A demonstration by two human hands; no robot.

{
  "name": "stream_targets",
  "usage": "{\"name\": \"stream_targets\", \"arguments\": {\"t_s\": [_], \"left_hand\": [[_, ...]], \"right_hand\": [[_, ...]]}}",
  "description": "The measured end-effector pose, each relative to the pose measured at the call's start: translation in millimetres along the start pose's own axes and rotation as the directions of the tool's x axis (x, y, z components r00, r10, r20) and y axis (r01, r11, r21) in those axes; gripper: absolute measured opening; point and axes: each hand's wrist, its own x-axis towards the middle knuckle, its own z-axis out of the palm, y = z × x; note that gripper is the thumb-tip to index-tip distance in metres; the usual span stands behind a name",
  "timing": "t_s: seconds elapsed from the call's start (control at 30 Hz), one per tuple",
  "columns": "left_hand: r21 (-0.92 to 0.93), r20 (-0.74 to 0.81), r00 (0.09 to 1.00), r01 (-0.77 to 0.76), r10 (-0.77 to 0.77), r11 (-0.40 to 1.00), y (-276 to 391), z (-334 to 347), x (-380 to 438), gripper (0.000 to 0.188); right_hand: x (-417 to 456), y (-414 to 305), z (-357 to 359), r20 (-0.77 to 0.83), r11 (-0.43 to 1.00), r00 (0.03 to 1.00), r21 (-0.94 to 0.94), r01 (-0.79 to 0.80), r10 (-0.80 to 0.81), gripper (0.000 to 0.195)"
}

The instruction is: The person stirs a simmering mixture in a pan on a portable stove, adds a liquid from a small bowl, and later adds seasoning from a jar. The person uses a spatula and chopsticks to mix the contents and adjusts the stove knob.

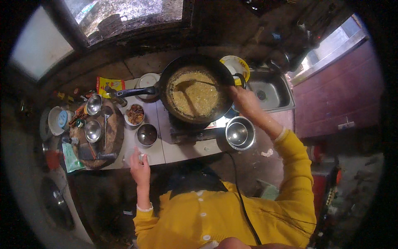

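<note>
A black wok (164, 77) sits on the stove, its long black handle (136, 91) pointing left. Yellowish, lumpy food in liquid (202, 99) covers its bottom. My right hand (244, 99), at the wok's right side, grips a dark spatula (202, 81) whose blade dips into the food. At the counter's front edge, my left hand (140, 166) is by a small translucent dish (128, 157). Something whitish shows between its thumb and fingers; whether it grips the dish is unclear. Just beyond stand a bowl of dark liquid (147, 135) and a white bowl of brown pieces (135, 115).
A round wooden chopping board (116, 130) at left bears two metal bowls, a ladle (105, 127) and a cleaver (93, 153). Right of the stove stand a metal pot (240, 133), a yellow-rimmed basin (234, 67) and a sink (273, 93). A black cord (235, 180) hangs before me.
</note>
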Motion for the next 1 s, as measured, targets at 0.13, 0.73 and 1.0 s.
{"name": "stream_targets", "arguments": {"t_s": [0.13,0.73,1.0], "left_hand": [[-0.022,0.024,0.999,-0.047,0.048,0.999,-5,2,2,0.049],[-0.096,0.145,0.977,-0.142,0.155,0.985,-9,5,33,0.047],[-0.09,0.115,0.98,-0.155,0.165,0.984,-19,-4,37,0.048]], "right_hand": [[-11,-24,17,-0.019,0.94,0.971,-0.254,0.225,-0.238,0.061],[-81,-41,-80,0.205,0.925,0.973,-0.337,0.173,-0.108,0.062],[-24,-39,-17,-0.026,0.966,0.999,-0.257,0.02,-0.028,0.065]]}}
